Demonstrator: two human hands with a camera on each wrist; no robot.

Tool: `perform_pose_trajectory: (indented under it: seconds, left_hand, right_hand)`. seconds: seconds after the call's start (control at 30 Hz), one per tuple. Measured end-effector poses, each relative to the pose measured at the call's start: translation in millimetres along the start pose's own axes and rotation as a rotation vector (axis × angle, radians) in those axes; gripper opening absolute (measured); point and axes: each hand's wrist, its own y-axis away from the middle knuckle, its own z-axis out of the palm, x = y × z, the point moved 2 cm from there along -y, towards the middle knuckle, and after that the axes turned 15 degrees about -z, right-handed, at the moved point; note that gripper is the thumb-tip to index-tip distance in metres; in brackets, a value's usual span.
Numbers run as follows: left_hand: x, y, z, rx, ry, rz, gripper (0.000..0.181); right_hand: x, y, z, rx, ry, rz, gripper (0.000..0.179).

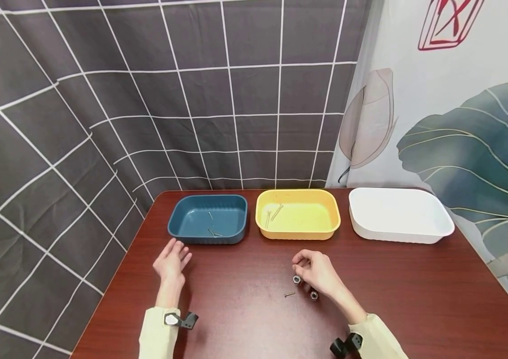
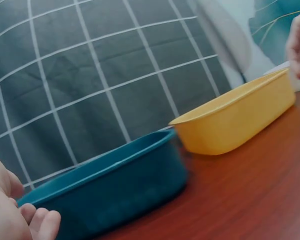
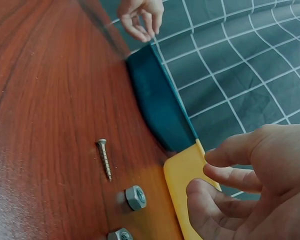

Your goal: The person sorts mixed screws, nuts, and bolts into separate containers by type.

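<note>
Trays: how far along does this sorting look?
Apparently done: thin pieces lie in the blue tray and yellow tray. In hand: nothing visible; the right hand is near two nuts, the left hand at the blue tray. Probably remaining: those nuts and a screw, loose on the table.

In the lower centre of the head view, a brassy threaded screw (image 1: 289, 294) lies on its side, its head pointing left. To its right sit two silver hex nuts, apart, holes showing: the upper nut (image 1: 297, 279) and the lower nut (image 1: 314, 295). Left of centre, the blue bin (image 1: 207, 240) stands upright, a few thin metal pieces (image 1: 215, 234) loose inside.
</note>
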Motion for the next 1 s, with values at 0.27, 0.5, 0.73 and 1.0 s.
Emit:
perform_pose_trajectory:
  seconds: [0.27,0.5,0.73,1.0]
  left_hand:
    - [31.9,-19.4,-0.6,0.056,-0.006,-0.022,0.054]
    - [46.7,-32.1,3.9,0.142,-0.124,-0.027,0.053]
    - [52.3,-44.4,6.4,0.214,-0.17,-0.03,0.052]
    - [55.4,-59.3,5.7,0.206,-0.152,-0.052,0.049]
  right_hand:
    - [0.6,6.4,3.6,-0.069,0.018,-0.054,0.008]
    - [0.0,11.0,7.1,-0.122,0.031,-0.085,0.013]
    - [1.3,14.7,10.3,-0.13,0.164,-0.109,0.016]
    - [1.2,17.0,15.4,-0.161,0.168,-0.165,0.02]
